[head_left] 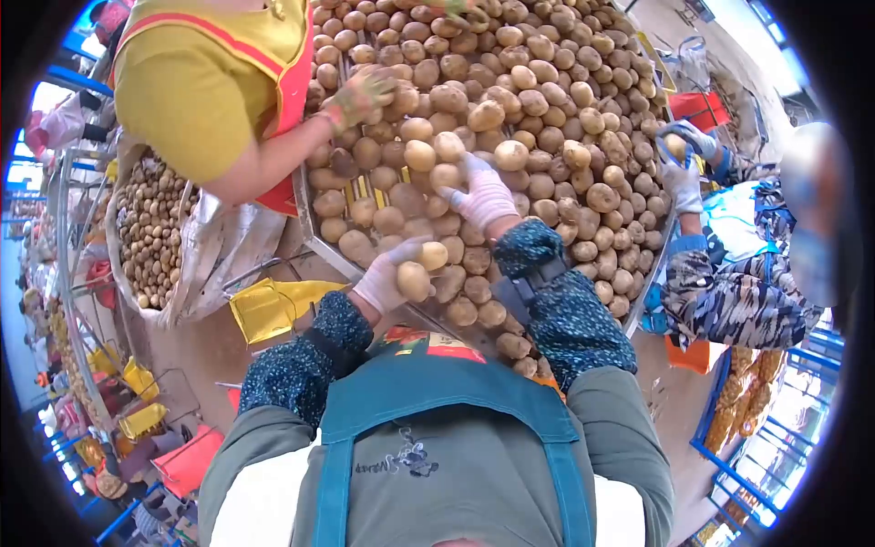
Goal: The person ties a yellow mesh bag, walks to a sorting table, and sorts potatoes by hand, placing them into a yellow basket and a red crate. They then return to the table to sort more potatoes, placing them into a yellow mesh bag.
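A smooth brown floor shows at 4 o'clock and again at 8 o'clock, turning paler toward 2 o'clock. A sorting table with a thin metal rim spreads from the centre up to 12 o'clock. Blue metal railings slant across 4 o'clock, and a blue beam crosses 10 o'clock. A grey tubular frame stands near 9 o'clock. White daylight glares at 2 o'clock, blown out past detail.
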`<state>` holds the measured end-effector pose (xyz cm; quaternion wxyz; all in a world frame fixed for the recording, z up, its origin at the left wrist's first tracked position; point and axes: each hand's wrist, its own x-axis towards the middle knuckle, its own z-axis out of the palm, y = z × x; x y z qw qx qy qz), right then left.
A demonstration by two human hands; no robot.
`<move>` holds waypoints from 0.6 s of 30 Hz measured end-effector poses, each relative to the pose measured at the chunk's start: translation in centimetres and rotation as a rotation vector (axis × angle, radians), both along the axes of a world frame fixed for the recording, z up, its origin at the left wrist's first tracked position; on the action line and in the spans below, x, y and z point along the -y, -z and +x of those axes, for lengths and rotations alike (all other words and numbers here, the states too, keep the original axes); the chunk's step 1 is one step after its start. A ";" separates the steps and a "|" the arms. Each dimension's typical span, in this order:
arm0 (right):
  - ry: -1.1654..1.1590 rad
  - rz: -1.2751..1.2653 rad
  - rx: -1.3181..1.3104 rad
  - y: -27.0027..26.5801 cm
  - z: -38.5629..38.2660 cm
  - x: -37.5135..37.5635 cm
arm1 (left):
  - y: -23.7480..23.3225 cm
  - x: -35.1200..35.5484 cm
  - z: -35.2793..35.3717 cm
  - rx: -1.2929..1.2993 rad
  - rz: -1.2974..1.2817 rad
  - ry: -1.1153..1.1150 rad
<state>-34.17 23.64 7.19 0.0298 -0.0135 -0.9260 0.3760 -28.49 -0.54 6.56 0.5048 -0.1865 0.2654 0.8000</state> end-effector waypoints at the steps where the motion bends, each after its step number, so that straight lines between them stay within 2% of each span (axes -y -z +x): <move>1: 0.043 0.013 0.180 -0.9 -0.6 1.1 | 0.1 0.3 0.2 -0.005 -0.055 -0.023; 4: 0.093 0.113 0.106 -0.3 -1.9 3.6 | 0.4 0.8 0.6 -0.084 -0.156 -0.122; 6: 0.101 0.138 0.160 0.0 -1.9 3.7 | -0.1 1.5 1.0 -0.082 -0.134 -0.132; 8: 0.057 -0.276 0.160 0.3 -1.5 2.9 | -2.1 3.3 1.2 -0.081 -0.112 -0.147; 9: 0.111 -0.454 0.008 -1.0 -0.2 2.8 | -3.7 4.9 1.5 -0.140 -0.184 -0.156; 10: 0.212 -0.668 0.014 0.7 0.0 2.0 | -4.3 7.1 1.9 -0.204 -0.256 -0.177; 11: 0.240 -0.784 0.065 0.4 0.3 -0.2 | -4.2 9.6 2.3 -0.153 -0.246 -0.270; 12: 0.251 -0.894 0.007 2.0 0.6 -2.8 | -3.9 12.4 3.0 -0.101 -0.237 -0.362; 13: 0.384 -0.986 -0.007 1.4 0.7 -4.1 | -3.4 15.6 3.5 -0.095 -0.335 -0.477; 14: 0.426 -0.743 -0.154 3.1 -0.1 -6.8 | -2.7 18.8 4.0 -0.089 -0.433 -0.588; 15: 0.461 -0.746 -0.028 0.3 0.3 -7.2 | -1.5 22.2 4.3 -0.080 -0.504 -0.668; 16: 0.483 -0.363 0.047 -1.2 0.3 -7.5 | 0.1 25.3 4.6 -0.070 -0.580 -0.753; 17: 0.377 0.192 0.121 -1.5 -0.7 -9.1 | 2.1 27.9 4.7 -0.023 -0.567 -0.799; 18: 0.294 0.436 0.145 -0.5 -1.6 -9.9 | 4.1 30.8 5.2 0.028 -0.566 -0.863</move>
